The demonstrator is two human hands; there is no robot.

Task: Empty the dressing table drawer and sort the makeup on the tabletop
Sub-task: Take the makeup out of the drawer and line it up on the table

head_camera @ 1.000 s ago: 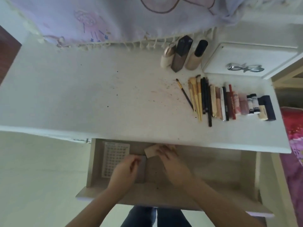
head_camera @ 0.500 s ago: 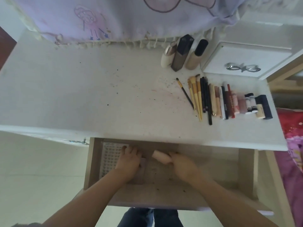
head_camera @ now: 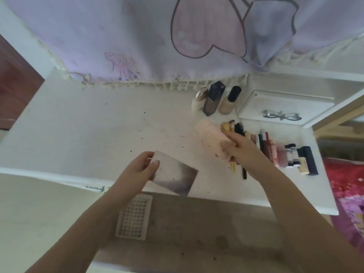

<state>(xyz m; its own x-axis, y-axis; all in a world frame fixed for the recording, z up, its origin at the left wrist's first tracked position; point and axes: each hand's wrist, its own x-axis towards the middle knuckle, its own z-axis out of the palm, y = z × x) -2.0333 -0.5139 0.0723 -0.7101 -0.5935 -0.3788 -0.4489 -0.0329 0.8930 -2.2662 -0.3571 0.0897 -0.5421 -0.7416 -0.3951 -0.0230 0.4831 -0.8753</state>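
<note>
Your left hand (head_camera: 140,167) pinches a flat grey palette (head_camera: 175,173) above the table (head_camera: 78,134) front edge; your right hand (head_camera: 239,147) grips a pink palette (head_camera: 211,134) over the brushes (head_camera: 229,125). Lay both flat left of that row, clear of the handles. A white tray (head_camera: 134,216) remains in the drawer (head_camera: 216,233).

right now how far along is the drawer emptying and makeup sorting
Mostly done: brushes, pencils and lipsticks lie in a row on the tabletop, three bottles behind. In hand: left hand holds a grey palette, right hand a pink case. Left: the white grid tray in the drawer.
</note>
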